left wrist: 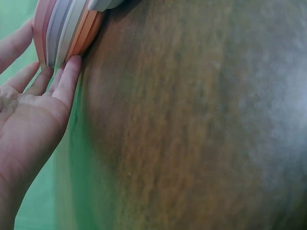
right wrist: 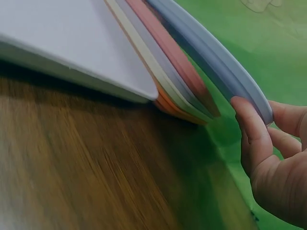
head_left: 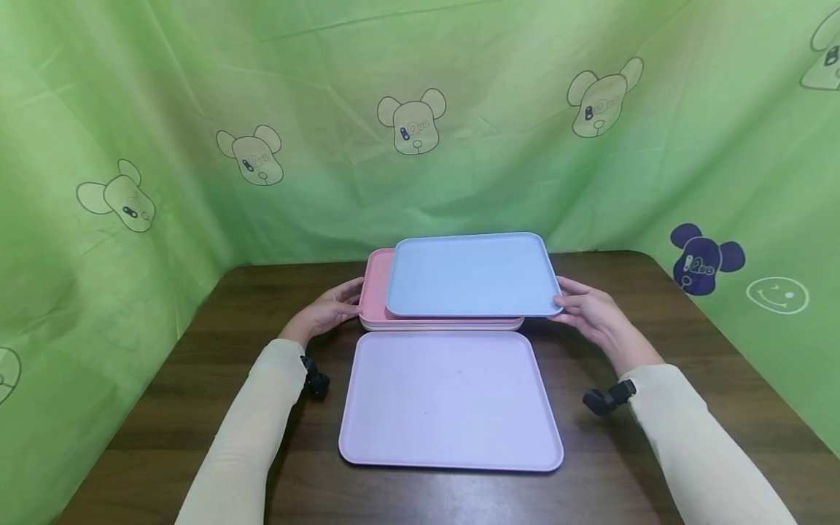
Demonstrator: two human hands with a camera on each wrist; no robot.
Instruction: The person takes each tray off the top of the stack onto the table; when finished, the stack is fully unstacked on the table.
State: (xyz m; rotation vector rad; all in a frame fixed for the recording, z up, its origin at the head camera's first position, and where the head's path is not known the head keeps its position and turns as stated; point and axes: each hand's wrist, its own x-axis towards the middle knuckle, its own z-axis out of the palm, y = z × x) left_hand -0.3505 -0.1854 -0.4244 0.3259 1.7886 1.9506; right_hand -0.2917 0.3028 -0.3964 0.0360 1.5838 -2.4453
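Note:
A light blue tray (head_left: 472, 275) lies tilted over a stack of trays, shifted to the right, with its right end lifted off the stack in the right wrist view. My right hand (head_left: 587, 312) pinches that end between thumb and fingers. On top of the stack is a pink tray (head_left: 376, 284); below it show lavender, cream and orange edges, the orange tray (left wrist: 87, 29) lowest. My left hand (head_left: 329, 308) touches the stack's left side with extended fingers. Nearer me, a lavender tray (head_left: 453, 401) lies flat just in front of the stack.
The dark wooden table (head_left: 197, 394) carries all the trays. A green curtain (head_left: 328, 197) with mouse-like drawings hangs behind the table and along both sides. A black wrist device (head_left: 315, 379) sits on the left sleeve, another wrist device (head_left: 609, 397) on the right.

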